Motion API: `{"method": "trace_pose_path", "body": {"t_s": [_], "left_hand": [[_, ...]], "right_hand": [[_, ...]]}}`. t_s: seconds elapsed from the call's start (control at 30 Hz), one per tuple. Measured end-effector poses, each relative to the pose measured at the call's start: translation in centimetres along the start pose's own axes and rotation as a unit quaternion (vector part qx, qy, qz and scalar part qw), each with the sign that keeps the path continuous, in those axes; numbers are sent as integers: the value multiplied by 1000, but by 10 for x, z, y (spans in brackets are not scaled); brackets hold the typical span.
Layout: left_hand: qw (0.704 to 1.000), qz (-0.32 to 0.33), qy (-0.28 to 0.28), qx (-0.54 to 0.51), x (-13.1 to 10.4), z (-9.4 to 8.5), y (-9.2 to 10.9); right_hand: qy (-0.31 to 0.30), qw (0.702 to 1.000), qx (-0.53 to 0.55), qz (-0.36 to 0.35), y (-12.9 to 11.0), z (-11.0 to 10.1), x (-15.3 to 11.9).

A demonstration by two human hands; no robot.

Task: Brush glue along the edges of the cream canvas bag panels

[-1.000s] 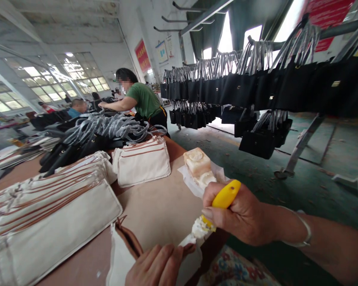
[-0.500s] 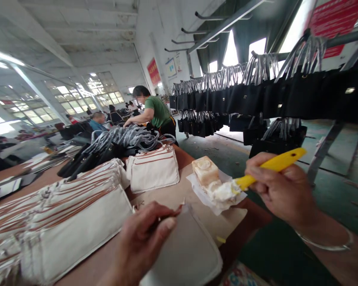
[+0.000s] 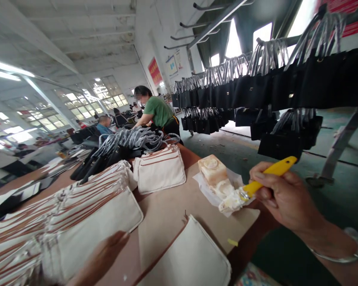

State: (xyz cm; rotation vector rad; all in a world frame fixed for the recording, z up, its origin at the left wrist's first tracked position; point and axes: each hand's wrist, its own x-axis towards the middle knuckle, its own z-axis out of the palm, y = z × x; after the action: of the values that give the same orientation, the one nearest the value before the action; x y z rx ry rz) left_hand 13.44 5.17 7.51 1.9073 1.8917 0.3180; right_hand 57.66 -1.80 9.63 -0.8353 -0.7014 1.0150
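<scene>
My right hand (image 3: 282, 194) grips a yellow-handled brush (image 3: 267, 176). Its bristles are coated in thick white paste and rest against the paste on white paper (image 3: 204, 184), beside a pale, blocky container (image 3: 211, 169). Low on the left, my left hand (image 3: 103, 256) is blurred over the front of a row of cream fabric pouches (image 3: 104, 222); its fingers point toward the front pouch's edge, and I cannot make out a grip. Between my hands, a single cream pouch (image 3: 191, 254) with a brown strip along its edge lies partly on a brown board (image 3: 158, 212).
Another cream pouch stack (image 3: 161, 172) stands farther back, near black bags with plastic-wrapped handles (image 3: 131, 139). A person in a green top (image 3: 158, 111) leans over the table's far end. Black bags (image 3: 274, 89) hang from a rack on the right.
My left hand has let go of the single pouch's brown edge and moved left toward the pouch row. My right hand still holds the brush at the paste; the view has shifted slightly.
</scene>
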Motion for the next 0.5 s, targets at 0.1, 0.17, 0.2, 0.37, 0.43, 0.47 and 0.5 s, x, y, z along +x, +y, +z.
{"method": "trace_pose_path", "body": {"t_s": [0.1, 0.17, 0.2, 0.37, 0.43, 0.47, 0.5], "left_hand": [[996, 75, -48, 12, 14, 60, 15], [994, 92, -59, 23, 20, 100, 36], [993, 96, -61, 28, 22, 116, 46], [993, 94, -43, 57, 21, 153, 65], [993, 89, -30, 67, 16, 153, 61], [993, 87, -25, 69, 11, 150, 59], [993, 96, -17, 70, 4, 147, 57]], "right_hand": [[-17, 1000, -5, 24, 29, 6, 4], [-28, 999, -24, 37, 45, 7, 4], [-30, 998, -35, 43, 52, 7, 4], [-6, 996, -57, 68, 69, -11, 1], [13, 995, -49, 81, 71, -16, 1], [21, 995, -42, 88, 71, -18, 1], [28, 995, -33, 93, 71, -18, 1]]}}
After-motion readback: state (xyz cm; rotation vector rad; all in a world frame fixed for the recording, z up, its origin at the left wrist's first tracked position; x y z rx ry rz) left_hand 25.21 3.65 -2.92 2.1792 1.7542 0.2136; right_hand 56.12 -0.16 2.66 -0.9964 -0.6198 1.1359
